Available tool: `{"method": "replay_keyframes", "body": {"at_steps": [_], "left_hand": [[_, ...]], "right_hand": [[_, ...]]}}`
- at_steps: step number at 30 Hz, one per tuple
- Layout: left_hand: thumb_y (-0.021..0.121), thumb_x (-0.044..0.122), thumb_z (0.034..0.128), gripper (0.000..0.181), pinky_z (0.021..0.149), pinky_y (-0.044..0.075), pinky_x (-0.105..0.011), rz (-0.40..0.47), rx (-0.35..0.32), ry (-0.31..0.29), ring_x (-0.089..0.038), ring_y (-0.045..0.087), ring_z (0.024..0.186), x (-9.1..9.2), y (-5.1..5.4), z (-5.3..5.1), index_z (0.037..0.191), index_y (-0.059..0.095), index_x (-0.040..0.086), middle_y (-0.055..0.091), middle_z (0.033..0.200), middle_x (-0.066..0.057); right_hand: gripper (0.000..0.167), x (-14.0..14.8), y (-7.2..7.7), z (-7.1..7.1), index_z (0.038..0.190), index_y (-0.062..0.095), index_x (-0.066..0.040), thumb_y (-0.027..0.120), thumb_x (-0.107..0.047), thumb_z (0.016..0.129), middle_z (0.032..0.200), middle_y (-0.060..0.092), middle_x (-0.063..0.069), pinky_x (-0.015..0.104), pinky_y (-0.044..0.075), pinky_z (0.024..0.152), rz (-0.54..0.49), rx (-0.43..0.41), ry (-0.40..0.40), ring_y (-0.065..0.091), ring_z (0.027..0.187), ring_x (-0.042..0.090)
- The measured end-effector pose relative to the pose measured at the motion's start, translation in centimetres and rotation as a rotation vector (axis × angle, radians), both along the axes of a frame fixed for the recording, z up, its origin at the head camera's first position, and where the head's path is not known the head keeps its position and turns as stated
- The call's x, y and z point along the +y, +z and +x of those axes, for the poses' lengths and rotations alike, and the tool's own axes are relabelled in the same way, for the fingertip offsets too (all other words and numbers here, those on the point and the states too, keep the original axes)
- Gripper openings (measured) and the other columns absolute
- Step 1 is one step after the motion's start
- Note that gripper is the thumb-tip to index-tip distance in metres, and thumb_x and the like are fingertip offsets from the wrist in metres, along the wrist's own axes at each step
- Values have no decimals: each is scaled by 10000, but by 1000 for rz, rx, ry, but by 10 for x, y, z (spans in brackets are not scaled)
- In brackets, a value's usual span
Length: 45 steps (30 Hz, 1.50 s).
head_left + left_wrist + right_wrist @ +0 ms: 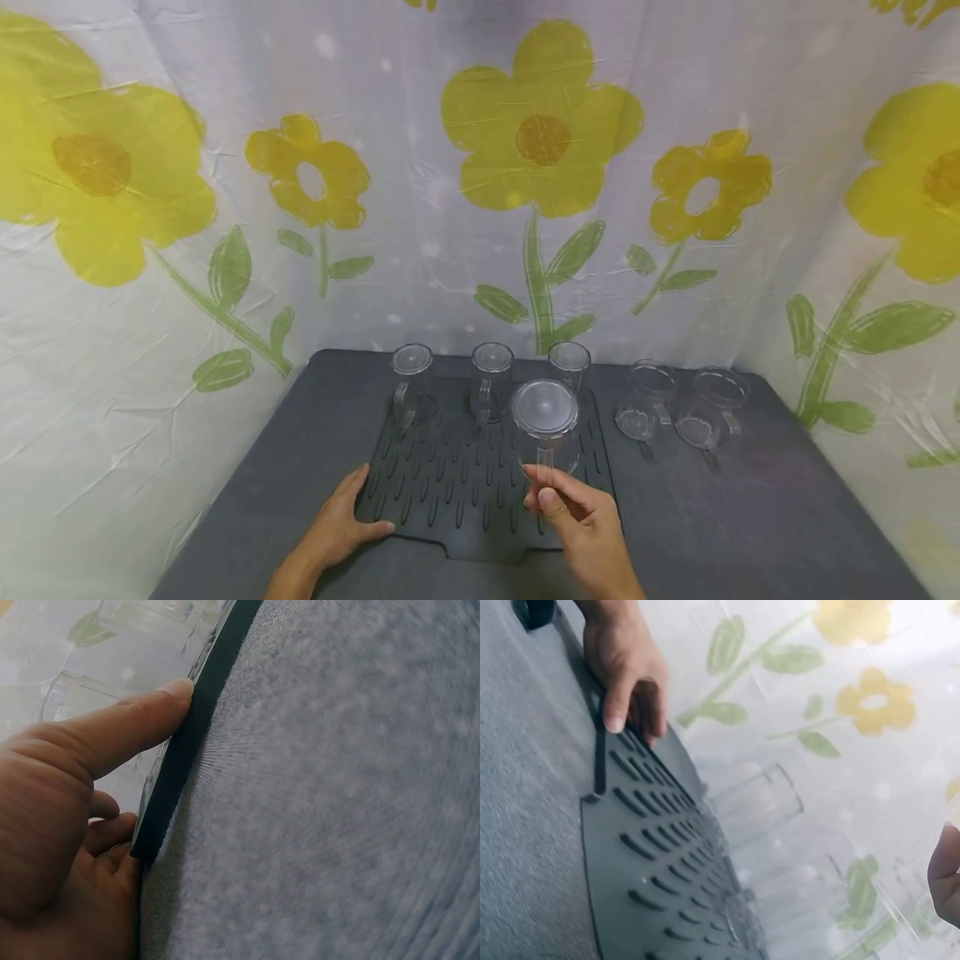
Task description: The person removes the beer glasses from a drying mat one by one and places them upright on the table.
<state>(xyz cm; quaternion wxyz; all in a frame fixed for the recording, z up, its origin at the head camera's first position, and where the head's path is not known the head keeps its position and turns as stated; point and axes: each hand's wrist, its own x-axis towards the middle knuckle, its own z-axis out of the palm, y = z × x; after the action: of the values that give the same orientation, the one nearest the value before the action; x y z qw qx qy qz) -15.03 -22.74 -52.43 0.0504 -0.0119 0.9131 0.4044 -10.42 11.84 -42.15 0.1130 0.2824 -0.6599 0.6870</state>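
My right hand (581,521) pinches the handle of a clear glass mug (546,408), which is held upside down, its base facing up, over the right part of a dark ridged draining mat (472,537). In the right wrist view only some fingers (946,877) of that hand show at the right edge. My left hand (337,521) rests at the mat's near left corner, its thumb along the front edge and its fingers by the left side. The left wrist view shows the straight thumb (127,727) touching the mat's edge (176,765).
Along the mat's back stand three more glass mugs, a left one (412,375), a middle one (492,375) and a right one (568,362). Two upright glass mugs (647,400) (711,408) stand right of the mat on the grey table (750,517). A flowered curtain (405,250) hangs behind.
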Motion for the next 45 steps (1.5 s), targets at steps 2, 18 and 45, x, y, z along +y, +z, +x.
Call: {"method": "replay_keyframes", "body": {"at_steps": [2, 18, 45], "left_hand": [[893, 396, 648, 1169, 1019, 279, -639, 4, 3, 1, -506, 244, 1340, 0, -1, 1, 1489, 234, -79, 254, 1480, -330], [893, 392, 650, 1163, 1032, 260, -637, 11, 20, -5, -515, 240, 1337, -1, -1, -1, 1475, 240, -104, 256, 1471, -347], [816, 388, 771, 1011, 1032, 247, -658, 133, 121, 19, -492, 200, 1367, 11, 28, 0, 1533, 234, 67, 204, 1524, -280]], "right_hand": [[285, 3, 0, 0, 1208, 596, 129, 464, 140, 956, 919, 645, 146, 305, 547, 792, -8, 32, -5, 645, 874, 200], [323, 21, 15, -1, 1085, 666, 116, 561, 267, 819, 980, 673, 154, 249, 539, 757, -30, 313, -72, 644, 869, 189], [166, 2, 32, 2, 818, 727, -17, 742, -174, 868, 767, 691, 29, 234, 426, 689, 176, 609, -383, 546, 707, 173]]}}
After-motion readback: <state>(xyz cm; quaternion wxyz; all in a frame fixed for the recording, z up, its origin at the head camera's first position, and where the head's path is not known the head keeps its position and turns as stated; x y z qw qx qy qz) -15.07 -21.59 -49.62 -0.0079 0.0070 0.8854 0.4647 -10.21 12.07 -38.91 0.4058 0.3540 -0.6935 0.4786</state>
